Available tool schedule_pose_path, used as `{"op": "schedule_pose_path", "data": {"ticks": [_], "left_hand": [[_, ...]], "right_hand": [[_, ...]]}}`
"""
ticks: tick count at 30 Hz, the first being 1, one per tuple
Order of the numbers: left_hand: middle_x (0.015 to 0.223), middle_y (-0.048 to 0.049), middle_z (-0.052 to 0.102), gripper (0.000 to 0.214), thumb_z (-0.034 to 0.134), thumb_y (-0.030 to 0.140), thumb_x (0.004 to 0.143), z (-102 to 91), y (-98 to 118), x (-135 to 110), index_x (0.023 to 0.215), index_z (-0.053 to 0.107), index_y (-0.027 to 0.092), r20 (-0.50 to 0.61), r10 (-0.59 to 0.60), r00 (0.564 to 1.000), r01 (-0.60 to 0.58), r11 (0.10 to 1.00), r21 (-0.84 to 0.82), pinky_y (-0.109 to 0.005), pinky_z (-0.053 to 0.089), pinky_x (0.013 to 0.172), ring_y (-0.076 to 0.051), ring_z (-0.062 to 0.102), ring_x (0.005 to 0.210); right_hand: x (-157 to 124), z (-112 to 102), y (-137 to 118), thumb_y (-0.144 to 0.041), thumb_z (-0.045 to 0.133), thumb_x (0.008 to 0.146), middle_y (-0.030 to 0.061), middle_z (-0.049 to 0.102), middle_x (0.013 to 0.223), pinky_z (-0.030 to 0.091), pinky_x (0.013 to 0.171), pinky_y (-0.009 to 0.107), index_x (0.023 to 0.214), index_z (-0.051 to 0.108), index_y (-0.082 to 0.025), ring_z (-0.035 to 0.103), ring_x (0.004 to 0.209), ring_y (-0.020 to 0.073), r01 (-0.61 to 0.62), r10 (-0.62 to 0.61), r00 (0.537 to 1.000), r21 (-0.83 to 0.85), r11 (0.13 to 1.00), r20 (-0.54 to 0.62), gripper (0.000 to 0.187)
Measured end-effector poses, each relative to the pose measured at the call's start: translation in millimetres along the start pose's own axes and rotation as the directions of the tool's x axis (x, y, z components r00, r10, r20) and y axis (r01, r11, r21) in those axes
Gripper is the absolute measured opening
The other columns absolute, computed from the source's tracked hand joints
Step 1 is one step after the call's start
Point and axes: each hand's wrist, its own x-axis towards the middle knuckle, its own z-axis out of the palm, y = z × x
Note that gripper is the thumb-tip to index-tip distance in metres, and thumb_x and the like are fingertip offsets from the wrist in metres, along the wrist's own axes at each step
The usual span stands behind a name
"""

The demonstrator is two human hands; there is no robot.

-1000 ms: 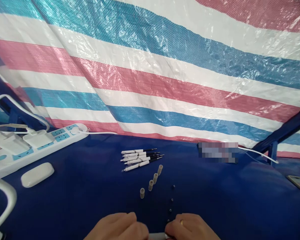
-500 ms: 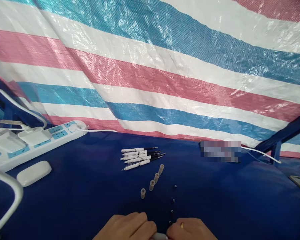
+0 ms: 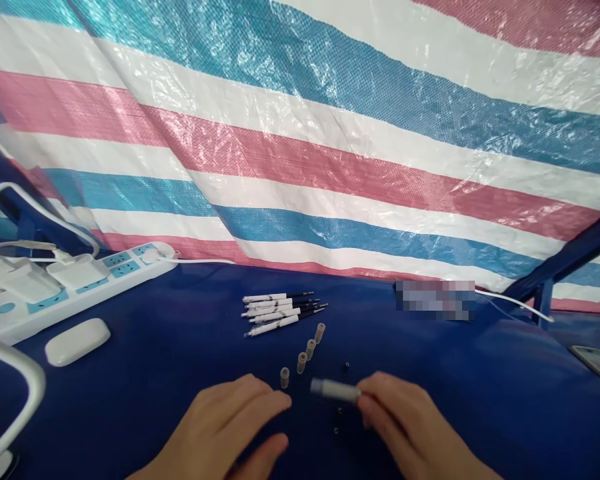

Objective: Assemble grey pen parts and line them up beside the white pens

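My right hand (image 3: 405,420) pinches one end of a short grey-white pen barrel (image 3: 333,391), which points left just above the blue table. My left hand (image 3: 230,427) lies beside it with its fingers loosely stretched and holds nothing; its fingertips are close to the nearest of several small grey caps (image 3: 285,377) standing in a diagonal row. Beyond them lies a bundle of pen refills (image 3: 280,312) with white sleeves and black tips. A few tiny black rings (image 3: 347,366) dot the cloth between my hands.
A white power strip (image 3: 55,287) with plugged chargers and a white oval case (image 3: 77,341) sit at the left. A white curved bar (image 3: 15,400) crosses the lower left corner. A phone (image 3: 597,363) lies at the right edge. A striped tarp (image 3: 330,147) hangs behind.
Both hands have moved forward and apart. My right hand now holds the barrel alone, lifted toward the row of caps, and my left hand has let go and opened.
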Motion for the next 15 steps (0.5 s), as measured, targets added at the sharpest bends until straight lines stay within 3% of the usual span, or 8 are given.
{"op": "schedule_pose_path", "data": {"ticks": [3,6,11,15], "left_hand": [[0.086,0.0008,0.065,0.017,0.044,0.025,0.094,-4.3,-11,8,0.108,0.054,0.028,0.007,-0.125,0.992,0.125,0.988,-0.094,-0.019,0.053,0.066,-0.013,0.064,0.073],[0.093,-0.0021,0.062,0.019,0.047,0.031,0.093,-0.9,-18,13,0.109,0.055,0.025,0.082,-0.285,0.955,0.293,0.951,-0.099,-0.017,0.049,0.052,-0.014,0.062,0.075],[0.096,-0.0008,0.062,0.028,0.063,0.039,0.083,14.0,-26,9,0.108,0.057,0.027,0.199,-0.299,0.933,0.307,0.952,-0.01,-0.028,0.053,0.072,-0.018,0.062,0.084],[0.082,0.0012,0.061,0.022,0.061,0.042,0.084,21.2,-28,7,0.099,0.06,0.025,0.336,-0.375,0.864,0.381,0.923,0.051,-0.029,0.05,0.066,-0.018,0.062,0.074]], "right_hand": [[12,-8,23,-0.034,0.036,0.101,0.0024,0.062,0.08,0.046,0.065,0.03,0.094,0.057,-0.023,0.06,0.072,0.0181,-0.056,0.046,0.997,-0.147,0.987,-0.068,0.025],[22,-5,44,-0.029,0.041,0.099,0.0039,0.061,0.084,0.048,0.068,0.035,0.097,0.059,-0.021,0.06,0.077,0.021,-0.126,0.113,0.992,-0.3,0.946,-0.06,0.02],[25,4,56,-0.026,0.047,0.096,0.0049,0.061,0.092,0.05,0.077,0.04,0.099,0.06,-0.021,0.06,0.086,0.0232,-0.133,0.127,0.991,-0.321,0.938,-0.04,0.014],[23,2,50,-0.027,0.05,0.095,0.0059,0.059,0.104,0.051,0.08,0.039,0.111,0.057,-0.023,0.06,0.094,0.0231,-0.162,0.147,0.986,-0.285,0.945,-0.073,0.017]]}}
